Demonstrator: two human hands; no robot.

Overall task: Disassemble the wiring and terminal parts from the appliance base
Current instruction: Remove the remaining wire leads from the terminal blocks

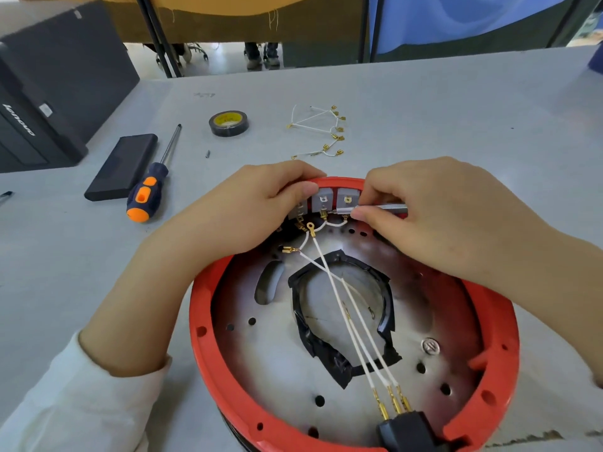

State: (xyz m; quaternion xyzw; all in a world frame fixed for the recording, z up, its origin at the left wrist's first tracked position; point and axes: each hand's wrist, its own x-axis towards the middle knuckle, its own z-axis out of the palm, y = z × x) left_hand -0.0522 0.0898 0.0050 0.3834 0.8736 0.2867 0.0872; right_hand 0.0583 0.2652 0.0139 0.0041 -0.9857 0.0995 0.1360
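A round appliance base with a red rim and a metal plate lies upside down in front of me. Grey terminal blocks sit at its far edge, with white wires running to brass terminals at a black plug socket. My left hand grips the far rim and the leftmost block, thumb on top. My right hand pinches a thin metal tool whose tip touches a brass terminal under the middle block.
Loose white wires with brass terminals lie on the grey table beyond the base. A roll of black tape, an orange-and-blue screwdriver, a black flat box and a black computer case are at the left.
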